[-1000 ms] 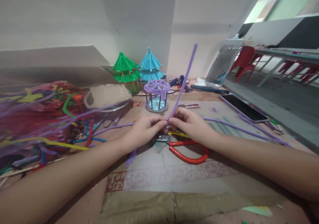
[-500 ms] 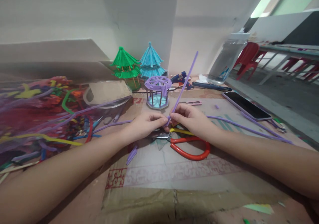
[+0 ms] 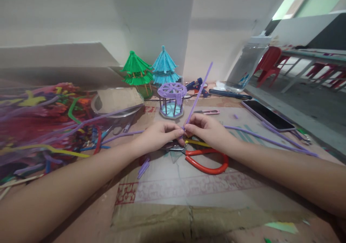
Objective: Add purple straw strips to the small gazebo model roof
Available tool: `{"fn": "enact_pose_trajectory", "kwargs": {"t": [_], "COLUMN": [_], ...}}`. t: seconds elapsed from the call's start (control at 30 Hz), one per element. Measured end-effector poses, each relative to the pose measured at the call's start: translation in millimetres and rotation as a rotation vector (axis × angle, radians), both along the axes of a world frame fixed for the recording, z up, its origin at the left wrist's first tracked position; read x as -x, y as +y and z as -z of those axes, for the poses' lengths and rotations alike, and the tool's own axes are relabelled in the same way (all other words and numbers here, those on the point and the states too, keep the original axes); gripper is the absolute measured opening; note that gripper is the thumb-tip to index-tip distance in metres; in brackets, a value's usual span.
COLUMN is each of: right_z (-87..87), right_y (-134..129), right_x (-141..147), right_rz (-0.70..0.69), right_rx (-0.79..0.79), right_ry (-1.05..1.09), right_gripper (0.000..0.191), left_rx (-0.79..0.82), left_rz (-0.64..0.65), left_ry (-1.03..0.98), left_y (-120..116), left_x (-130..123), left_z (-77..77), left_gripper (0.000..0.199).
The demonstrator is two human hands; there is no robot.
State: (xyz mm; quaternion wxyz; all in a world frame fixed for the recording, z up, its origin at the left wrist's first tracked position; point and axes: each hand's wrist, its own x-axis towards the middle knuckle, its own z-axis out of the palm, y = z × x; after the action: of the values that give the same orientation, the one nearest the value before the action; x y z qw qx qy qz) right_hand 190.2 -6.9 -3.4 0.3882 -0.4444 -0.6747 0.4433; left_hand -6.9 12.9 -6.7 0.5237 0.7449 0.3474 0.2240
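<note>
1. Left hand (image 3: 162, 136), right hand (image 3: 207, 129): fingers of both pinch a purple stem (image 3: 200, 92) slanting toward 1 o'clock.
2. From them, at 11 o'clock, the purple frame (image 3: 172, 96) seems part-done: a few strips (image 3: 178, 98) hang; the rest looks bare.
3. Loose purple pieces (image 3: 143, 168): 8 o'clock.

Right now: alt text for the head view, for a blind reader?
The left hand and right hand pinch a purple pipe cleaner that slants upward. Red-handled scissors lie near them. Behind stands a purple spoke-topped pavilion model, with a green tiered model and blue tiered model farther back, and a smartphone to the right.
</note>
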Motion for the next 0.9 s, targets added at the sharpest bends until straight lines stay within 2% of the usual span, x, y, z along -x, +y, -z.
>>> {"fn": "enact_pose_trajectory", "kwargs": {"t": [0.13,0.23,0.4,0.47,0.57,0.63,0.7,0.73,0.77,0.83,0.9], "right_z": [0.7,-0.2,-0.9,0.4,0.4,-4.8,-15.1,-21.3,-27.4,-36.4,-38.3], "right_y": [-0.8,-0.9,-0.8,0.4,3.7,3.8,-1.7,-6.9,-13.6,-28.9,-42.6], "right_x": [0.0,0.8,3.0,2.3,-1.3,-4.7,-7.2,-7.7,-7.5,-4.9,-0.3], "right_rz": [0.009,0.021,-0.019,-0.032,-0.048,-0.046,-0.078,-0.132,-0.247,-0.573,-0.695], "right_rx": [0.018,0.025,-0.029,-0.007,0.048,0.032,-0.114,-0.246,-0.385,-0.689,-0.933], "right_ry": [0.038,0.002,-0.063,-0.038,0.037,0.059,-0.018,-0.102,-0.235,-0.541,-0.812], "right_gripper": [0.022,0.023,0.019,0.017,0.014,0.012,0.010,0.010,0.010,0.020,0.028], "left_rx": [0.015,-0.098,-0.247,-0.208,-0.044,0.046,0.078,0.073,0.060,0.045,0.064], "left_rz": [-0.120,-0.217,-0.220,-0.256,-0.319,-0.322,-0.299,-0.288,-0.279,-0.274,-0.282], "left_ry": [-0.034,-0.124,-0.192,-0.182,-0.214,-0.262,-0.287,-0.293,-0.294,-0.290,-0.297], "left_y": [0.2,1.2,-2.6,-3.9,-2.0,0.6,2.7,3.1,3.3,2.8,1.9], "left_x": [1.5,1.8,-3.6,-5.7,-6.3,-5.7,-5.1,-5.0,-5.0,-5.5,-6.4], "left_z": [-3.0,-4.2,-3.7,-2.0,2.8,6.4,8.8,9.4,9.5,8.7,7.3], "left_gripper": [0.033,0.030,0.026,0.026,0.029,0.032,0.033,0.033,0.032,0.030,0.030]}}
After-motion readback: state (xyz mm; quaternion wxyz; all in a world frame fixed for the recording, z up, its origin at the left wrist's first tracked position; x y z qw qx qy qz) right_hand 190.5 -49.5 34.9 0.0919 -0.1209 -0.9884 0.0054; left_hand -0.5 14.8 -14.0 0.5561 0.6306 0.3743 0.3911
